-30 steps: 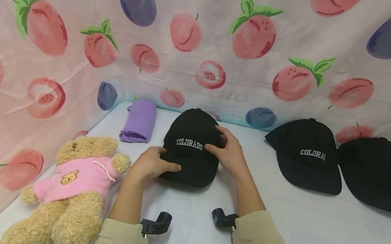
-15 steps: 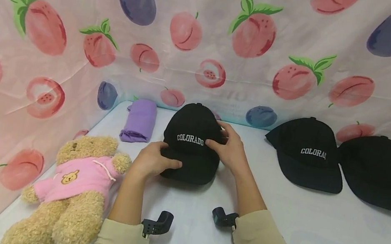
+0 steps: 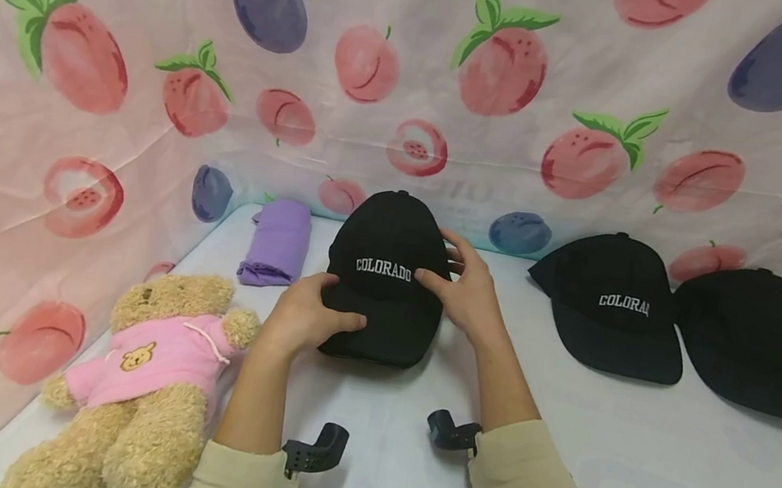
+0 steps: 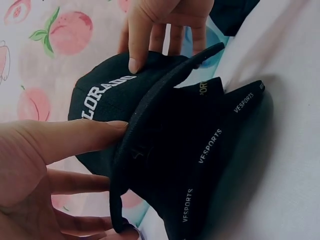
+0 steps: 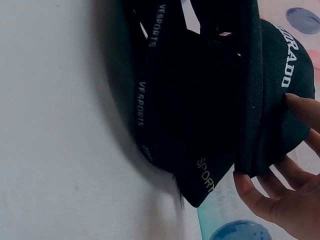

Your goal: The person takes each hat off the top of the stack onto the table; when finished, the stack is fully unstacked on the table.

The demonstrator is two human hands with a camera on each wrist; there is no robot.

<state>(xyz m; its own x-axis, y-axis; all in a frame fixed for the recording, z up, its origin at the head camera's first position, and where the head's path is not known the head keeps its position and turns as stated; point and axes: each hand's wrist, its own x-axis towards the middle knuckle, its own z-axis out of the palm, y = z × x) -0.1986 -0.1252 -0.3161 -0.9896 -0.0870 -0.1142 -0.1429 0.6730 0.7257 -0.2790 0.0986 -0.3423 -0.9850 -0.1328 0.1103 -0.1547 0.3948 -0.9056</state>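
A black baseball cap with white COLORADO lettering is held at the middle back of the white-covered table, its brim toward me. My left hand grips the brim's left side, thumb on top and the other fingers beneath or behind it. On the crown's right side my right hand holds the cap, thumb beside the lettering's last letter and fingers spread round the side. In the left wrist view the brim is tipped up, and the cap's dark inside shows bands printed VESPORTS. The cap's back is hidden in the head view.
To the right lie two more black caps, one lettered and one plain-looking. A rolled purple cloth lies left of the held cap. A teddy bear in a pink hoodie lies front left. Fruit-patterned fabric hangs behind.
The cap has risen a little in the head view and its brim tilts up more. Both hands have moved up with it and keep their hold. The other things stay put.
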